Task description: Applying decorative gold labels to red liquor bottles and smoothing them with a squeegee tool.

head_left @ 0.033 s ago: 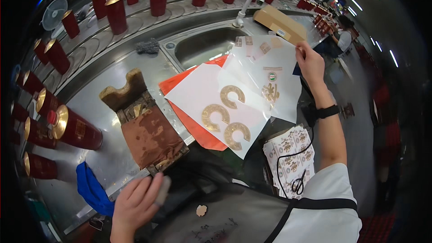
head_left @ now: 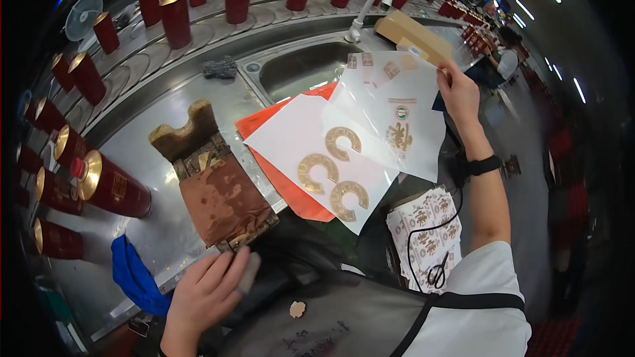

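Note:
My right hand point(head_left: 458, 92) pinches the upper right corner of a translucent decal sheet point(head_left: 423, 139) with gold lettering and a small round green emblem. Under its left side lies a white sheet point(head_left: 291, 129) bearing three gold C-shaped decals, on top of an orange sheet point(head_left: 297, 201). My left hand point(head_left: 208, 294) is at the near end of a cradle point(head_left: 192, 119) padded with a damp brown cloth point(head_left: 225, 201). Its fingers are curled around a pale, blurred piece point(head_left: 248, 274) that I cannot make out.
Dark red bottles with gold tops point(head_left: 175, 20) line the curved conveyor; one with a red cap point(head_left: 116, 185) stands left. Behind the sheets are a sink point(head_left: 297, 73), faucet point(head_left: 367, 6) and cardboard box point(head_left: 417, 36). A blue cloth point(head_left: 135, 277), decal stack point(head_left: 423, 225) and scissors point(head_left: 436, 274) lie nearby.
My left hand has shifted slightly up and to the right, toward the cradle's near end. My right hand keeps hold of the decal sheet's corner.

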Tool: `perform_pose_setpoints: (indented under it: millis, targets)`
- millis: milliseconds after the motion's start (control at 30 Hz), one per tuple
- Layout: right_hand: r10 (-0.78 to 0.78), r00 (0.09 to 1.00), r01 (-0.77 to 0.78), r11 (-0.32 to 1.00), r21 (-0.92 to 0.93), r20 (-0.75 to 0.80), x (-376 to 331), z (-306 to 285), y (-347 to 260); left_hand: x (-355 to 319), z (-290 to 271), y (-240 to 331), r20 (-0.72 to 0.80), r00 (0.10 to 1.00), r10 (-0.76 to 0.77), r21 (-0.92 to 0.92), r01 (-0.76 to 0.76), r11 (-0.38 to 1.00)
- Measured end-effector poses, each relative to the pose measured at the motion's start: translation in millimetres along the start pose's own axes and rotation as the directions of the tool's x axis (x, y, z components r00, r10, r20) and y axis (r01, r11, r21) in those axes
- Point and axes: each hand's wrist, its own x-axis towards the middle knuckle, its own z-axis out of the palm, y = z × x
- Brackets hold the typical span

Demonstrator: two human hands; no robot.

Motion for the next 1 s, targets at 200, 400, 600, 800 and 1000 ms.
perform_pose_setpoints:
  millis: [200,400,600,800,1000]
  targets:
    - [0.019,0.999,-0.017,0.998,0.053,-0.038,55.3,-24.1,-28.9,68.6,22.3,-13.0,-0.07,0.973,0.222,-0.009,-0.223,0.975]
    - [-0.125,0.981,0.14,0.985,0.098,-0.15,118.2,-16.3,-65.4,117.5,76.8,6.7,-0.007,0.952,0.307,-0.026,-0.307,0.951]
    - [-0.25,0.946,0.266,0.963,0.05,-0.208,174.8,-8.1,-110.3,149.7,120.3,35.5,0.033,0.98,0.199,0.181,-0.201,0.963]
    - [-0.323,0.881,0.394,0.905,0.159,-0.346,238.5,-16.7,-139.6,157.7,136.8,32.3,-0.054,0.991,0.122,0.242,-0.106,0.965]
    - [-0.079,0.996,0.081,0.432,0.898,-0.052,310.8,15.9,-148.8,153.3,132.9,17.7,-0.081,0.996,0.039,0.171,-0.025,0.985]
